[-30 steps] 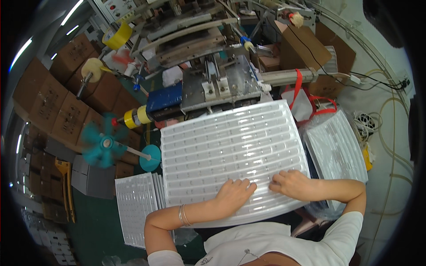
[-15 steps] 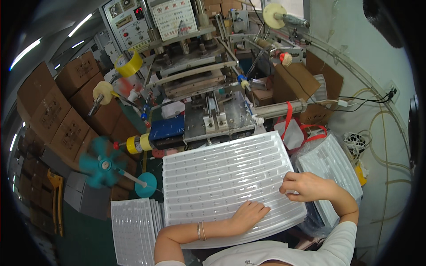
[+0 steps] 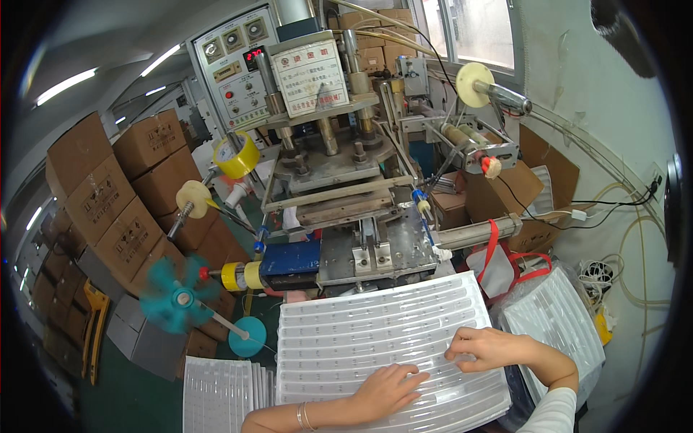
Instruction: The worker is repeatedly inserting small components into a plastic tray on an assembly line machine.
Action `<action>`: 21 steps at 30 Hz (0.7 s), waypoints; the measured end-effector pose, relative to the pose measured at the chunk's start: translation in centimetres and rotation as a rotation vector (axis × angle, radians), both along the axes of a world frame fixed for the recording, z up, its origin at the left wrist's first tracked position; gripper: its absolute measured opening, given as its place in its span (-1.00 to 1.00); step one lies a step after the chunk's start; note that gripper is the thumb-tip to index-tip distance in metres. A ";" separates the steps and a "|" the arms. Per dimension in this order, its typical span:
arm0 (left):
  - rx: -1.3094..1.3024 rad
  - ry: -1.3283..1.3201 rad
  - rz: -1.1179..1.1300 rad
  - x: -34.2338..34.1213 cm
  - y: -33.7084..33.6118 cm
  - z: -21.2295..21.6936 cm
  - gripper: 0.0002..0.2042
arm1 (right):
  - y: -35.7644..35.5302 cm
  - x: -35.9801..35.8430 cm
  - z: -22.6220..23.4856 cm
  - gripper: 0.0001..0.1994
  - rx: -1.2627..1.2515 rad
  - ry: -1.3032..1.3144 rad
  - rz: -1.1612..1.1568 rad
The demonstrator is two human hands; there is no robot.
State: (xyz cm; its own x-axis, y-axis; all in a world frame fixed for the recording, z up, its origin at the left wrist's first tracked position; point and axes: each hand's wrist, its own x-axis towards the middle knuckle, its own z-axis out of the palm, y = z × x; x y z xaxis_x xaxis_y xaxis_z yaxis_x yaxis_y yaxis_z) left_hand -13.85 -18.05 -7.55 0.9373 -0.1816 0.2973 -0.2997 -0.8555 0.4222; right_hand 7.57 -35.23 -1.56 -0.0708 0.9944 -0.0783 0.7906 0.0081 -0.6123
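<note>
Before the press (image 3: pixel 330 172), white ribbed tray (image 3: pixel 325 353), left hand (image 3: pixel 390 390) spread, right hand (image 3: pixel 487 348)'s grip unclear

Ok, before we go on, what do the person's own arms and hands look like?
Both are gloveless. The left hand has what look like two thin silvery bangles around its wrist; the right hand shows no wristwear. A white sleeve covers the right upper arm, leaving the forearm bare.

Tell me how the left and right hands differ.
The left hand lies flatter, fingers extended; the right hand has its fingers curled in. The left hand has thin bracelets just behind it; the right hand shows none. Both are ungloved and over the ribbed white tray.
</note>
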 end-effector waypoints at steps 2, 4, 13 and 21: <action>-0.011 0.002 0.035 -0.3 1.0 0.9 -0.60 | 0.8 -0.3 0.5 -0.76 -0.011 0.010 0.006; -0.030 -0.068 0.037 -0.5 1.7 1.8 -0.67 | 1.4 -0.5 1.0 -0.77 -0.007 0.105 -0.045; 0.025 -0.310 0.222 -1.5 5.0 9.5 -0.76 | 7.6 -2.9 10.5 -0.77 0.617 -0.049 0.030; -0.026 -0.176 0.323 -3.1 7.8 3.7 -0.77 | 9.0 -2.7 3.6 -0.79 0.489 0.105 -0.245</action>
